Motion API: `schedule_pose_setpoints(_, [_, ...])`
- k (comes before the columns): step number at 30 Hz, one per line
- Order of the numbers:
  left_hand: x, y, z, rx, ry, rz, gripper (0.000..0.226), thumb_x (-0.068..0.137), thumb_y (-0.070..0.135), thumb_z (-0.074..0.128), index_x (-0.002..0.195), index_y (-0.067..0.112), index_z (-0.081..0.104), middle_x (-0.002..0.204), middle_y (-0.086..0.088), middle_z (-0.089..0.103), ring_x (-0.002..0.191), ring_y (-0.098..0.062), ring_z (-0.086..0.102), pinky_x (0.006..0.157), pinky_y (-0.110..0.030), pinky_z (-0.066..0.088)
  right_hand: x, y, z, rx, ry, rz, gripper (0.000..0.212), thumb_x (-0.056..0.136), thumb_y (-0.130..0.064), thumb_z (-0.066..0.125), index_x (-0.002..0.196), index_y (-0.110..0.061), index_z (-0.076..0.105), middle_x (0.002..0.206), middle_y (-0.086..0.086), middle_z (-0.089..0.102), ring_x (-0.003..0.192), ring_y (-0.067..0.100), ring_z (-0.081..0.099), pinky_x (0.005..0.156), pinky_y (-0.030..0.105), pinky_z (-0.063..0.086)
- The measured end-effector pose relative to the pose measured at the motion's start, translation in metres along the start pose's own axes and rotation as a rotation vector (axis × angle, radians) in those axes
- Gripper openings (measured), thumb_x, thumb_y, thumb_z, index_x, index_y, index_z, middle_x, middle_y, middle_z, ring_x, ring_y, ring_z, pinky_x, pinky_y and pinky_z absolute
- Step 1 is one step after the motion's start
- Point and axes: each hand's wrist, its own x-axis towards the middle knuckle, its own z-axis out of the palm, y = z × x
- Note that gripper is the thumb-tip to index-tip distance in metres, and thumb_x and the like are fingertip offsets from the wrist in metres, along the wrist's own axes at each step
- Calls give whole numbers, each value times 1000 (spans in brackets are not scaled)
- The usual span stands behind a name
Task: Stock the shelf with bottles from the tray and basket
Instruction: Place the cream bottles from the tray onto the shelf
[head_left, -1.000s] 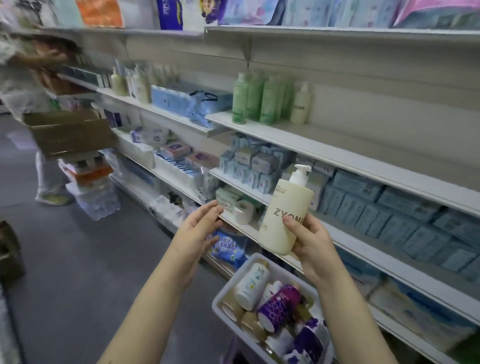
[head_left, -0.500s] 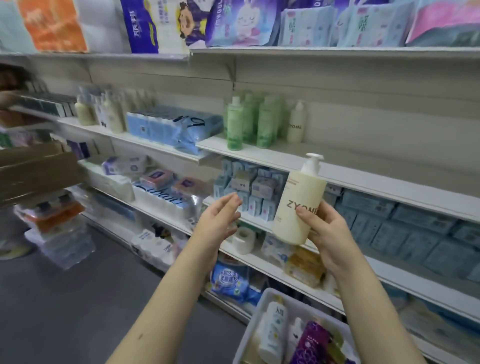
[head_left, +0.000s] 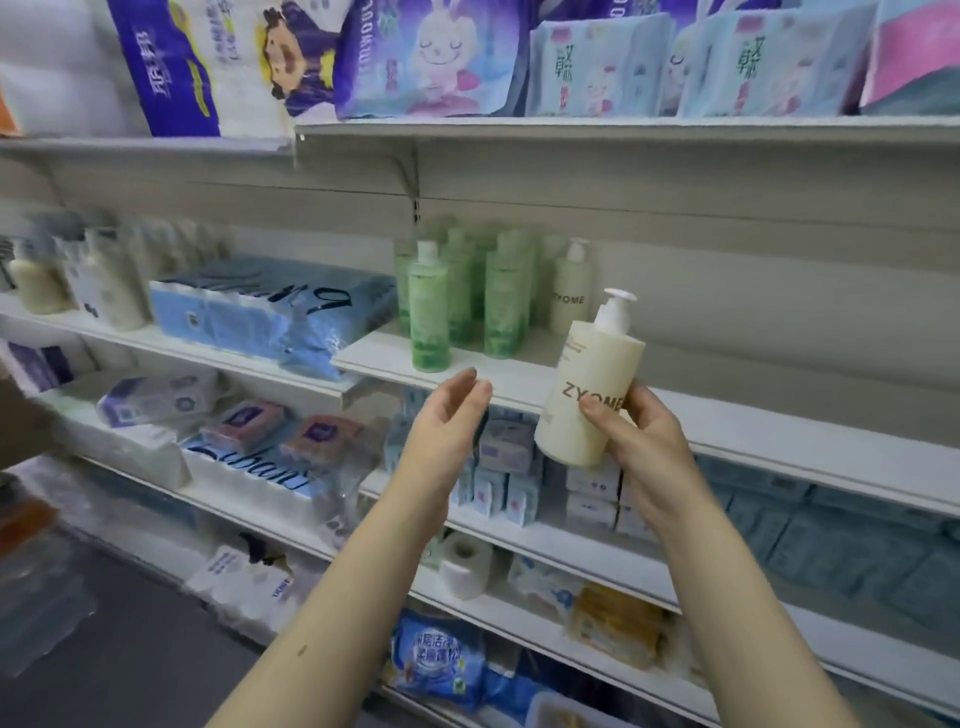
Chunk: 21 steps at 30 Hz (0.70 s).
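Note:
My right hand (head_left: 641, 441) grips a cream pump bottle (head_left: 584, 395) marked ZYOME, tilted a little to the right, in front of the white shelf (head_left: 727, 431). My left hand (head_left: 447, 421) hangs open just left of the bottle, fingers relaxed, holding nothing. On that shelf stand several green bottles (head_left: 462, 301) and one more cream ZYOME bottle (head_left: 570, 288) behind them. A corner of the white tray (head_left: 550, 712) shows at the bottom edge.
Blue tissue packs (head_left: 260, 312) and pale bottles (head_left: 104, 286) fill the shelf to the left. Boxed packs (head_left: 498, 467) sit on the shelf below. Big paper-goods bags (head_left: 426, 57) line the top shelf. The right stretch of the white shelf is bare.
My right hand has lifted the cream bottle up toward the shelf with the green bottles. My left hand rose alongside it. The view tilted up, so the tray has dropped almost out of sight.

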Motion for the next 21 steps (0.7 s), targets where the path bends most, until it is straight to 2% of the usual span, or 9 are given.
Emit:
schedule_pose_setpoints(3, [35,-3,8,-7,-46,25,47,96,38,55,140,24,45,134,11,50,121,-5,48,95,-24,39,29,6,6,-36,50,-43,45,85,-13,71,128,-21,58,119,-4,68,103,12,68,87,31,54])
schedule_pose_setpoints(5, [61,-9,9,-11,-81,25,54,96,39,54,145,23,38,138,12,45,124,-4,43,93,-23,35,49,12,11,-61,78,-50,49,86,-13,71,131,-23,56,117,-10,68,102,9,68,82,29,55])
schedule_pose_setpoints(7, [90,-15,10,8,-111,45,59,96,42,54,148,26,33,145,11,39,132,-5,37,97,-24,33,68,18,14,-88,110,-42,51,85,-14,71,131,-27,55,114,-15,69,100,7,69,76,24,56])
schedule_pose_setpoints(10, [137,-24,13,34,-121,68,66,95,40,56,152,24,25,156,6,30,139,-6,30,111,-27,28,97,30,18,-139,164,-29,51,84,-12,72,128,-29,54,110,-17,68,101,5,67,85,26,54])
schedule_pose_setpoints(13, [174,-34,17,91,-149,64,75,94,41,58,154,22,17,158,6,24,139,-7,28,109,-23,25,118,39,21,-197,184,-20,53,85,-10,71,129,-30,51,108,-21,65,97,-4,65,80,19,54])
schedule_pose_setpoints(15, [196,-42,21,97,-165,53,82,92,43,59,155,19,12,160,2,20,143,-11,25,115,-28,24,129,44,21,-229,178,-29,53,85,-9,69,130,-29,50,112,-20,64,97,-8,64,81,16,54])
schedule_pose_setpoints(18, [224,-49,26,153,-147,39,85,92,44,59,155,15,9,160,-4,21,145,-18,24,118,-34,22,143,47,22,-292,137,-6,57,88,-7,66,136,-28,42,115,-24,58,94,-18,59,78,7,49])
schedule_pose_setpoints(19, [232,-50,27,164,-136,34,84,93,43,58,155,15,10,159,-5,23,145,-20,25,118,-35,23,147,48,23,-318,124,3,59,90,-9,66,139,-29,39,116,-25,56,96,-18,58,78,7,48])
schedule_pose_setpoints(21, [246,-54,29,173,-133,32,79,93,43,57,154,18,14,156,-5,31,142,-22,32,115,-34,26,157,51,21,-396,118,26,67,91,-18,66,147,-29,31,122,-24,52,108,-11,54,88,12,44])
